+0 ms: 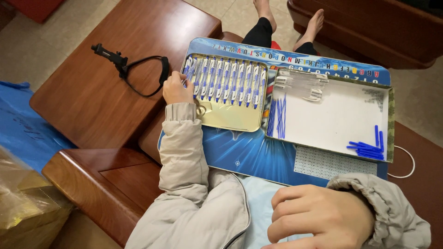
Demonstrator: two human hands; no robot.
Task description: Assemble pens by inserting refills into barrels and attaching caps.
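A row of blue-and-white pens [226, 82] is held in a gold tin tray [230, 121], where the left hand [176, 88] is closed on the leftmost pen. Blue refills [278, 117] and blue caps [368, 148] are kept in the white box [332, 121] beside it, while the right hand [318, 216] is curled loosely, empty, near the body

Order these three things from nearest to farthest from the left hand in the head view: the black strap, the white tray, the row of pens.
From the left hand:
1. Row of pens, touching its fingers, in the gold tin just to the right.
2. Black strap, close on the left, on the wooden table.
3. White tray, far to the right, beyond the tin.
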